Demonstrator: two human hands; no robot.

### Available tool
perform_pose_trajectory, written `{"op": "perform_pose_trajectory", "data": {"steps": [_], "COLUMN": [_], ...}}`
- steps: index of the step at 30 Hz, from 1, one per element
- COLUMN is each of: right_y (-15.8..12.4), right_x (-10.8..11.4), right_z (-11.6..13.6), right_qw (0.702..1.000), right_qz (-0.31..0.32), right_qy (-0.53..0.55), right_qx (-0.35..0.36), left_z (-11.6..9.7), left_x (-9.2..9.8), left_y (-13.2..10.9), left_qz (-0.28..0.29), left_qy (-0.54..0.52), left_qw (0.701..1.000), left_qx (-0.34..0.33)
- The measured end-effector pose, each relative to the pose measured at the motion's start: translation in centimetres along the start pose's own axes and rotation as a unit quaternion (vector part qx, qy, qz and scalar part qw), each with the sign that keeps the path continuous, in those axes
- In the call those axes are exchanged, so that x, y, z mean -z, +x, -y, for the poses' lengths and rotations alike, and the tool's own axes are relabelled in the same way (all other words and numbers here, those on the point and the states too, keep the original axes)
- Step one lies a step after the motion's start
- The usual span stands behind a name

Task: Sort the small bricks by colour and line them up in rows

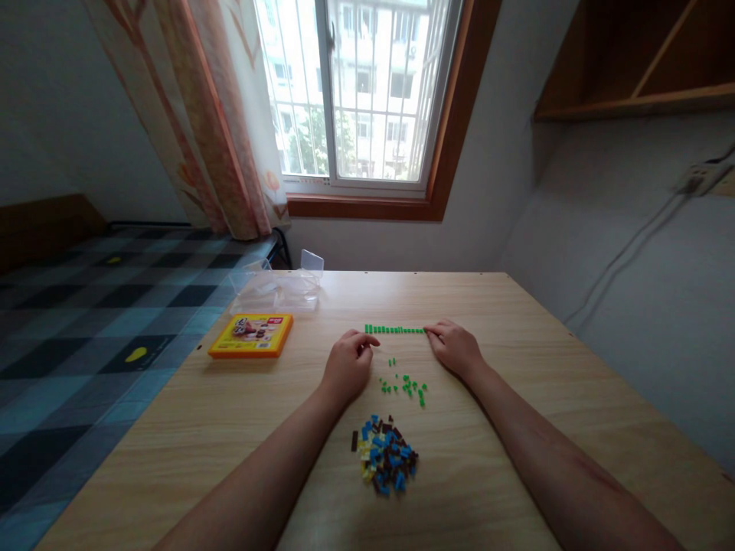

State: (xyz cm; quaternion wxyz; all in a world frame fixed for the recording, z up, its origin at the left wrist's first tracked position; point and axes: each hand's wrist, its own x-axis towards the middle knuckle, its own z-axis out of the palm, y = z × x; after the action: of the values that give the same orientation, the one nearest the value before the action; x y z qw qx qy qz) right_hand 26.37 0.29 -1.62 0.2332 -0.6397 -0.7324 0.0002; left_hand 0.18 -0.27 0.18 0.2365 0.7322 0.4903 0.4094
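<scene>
A row of small green toy bricks (396,330) runs left to right across the middle of the wooden table. At its right end my right hand (458,348) has its fingertips drawn together on a small green brick, which they mostly cover. My left hand (349,366) rests just below the row's left end, fingers loosely bent and a little apart, with nothing visible in them. Between the two forearms lie scattered loose green bricks (407,385). Closer to me sits a mixed pile of blue, dark brown and pale yellow bricks (387,457).
A yellow-orange box (251,335) with a printed lid lies left of my left hand. Behind it stands a clear plastic container (279,289) with raised flaps. A checked bed (143,306) adjoins the table's left side; a window (373,92) is beyond the far edge.
</scene>
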Motion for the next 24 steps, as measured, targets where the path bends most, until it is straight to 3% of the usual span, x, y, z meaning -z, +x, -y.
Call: {"op": "perform_pose_trajectory", "data": {"steps": [24], "right_y": [0.08], "right_x": [-0.04], "right_z": [0.14], "right_qw": [1.000], "right_qz": [-0.008], "right_qy": [0.022], "right_qx": [0.000], "left_z": [-0.37], "left_x": [0.08], "left_y": [-0.09], "left_qz": [0.016], "left_qy": [0.016], "left_qw": [1.000], "left_qx": [-0.001]}}
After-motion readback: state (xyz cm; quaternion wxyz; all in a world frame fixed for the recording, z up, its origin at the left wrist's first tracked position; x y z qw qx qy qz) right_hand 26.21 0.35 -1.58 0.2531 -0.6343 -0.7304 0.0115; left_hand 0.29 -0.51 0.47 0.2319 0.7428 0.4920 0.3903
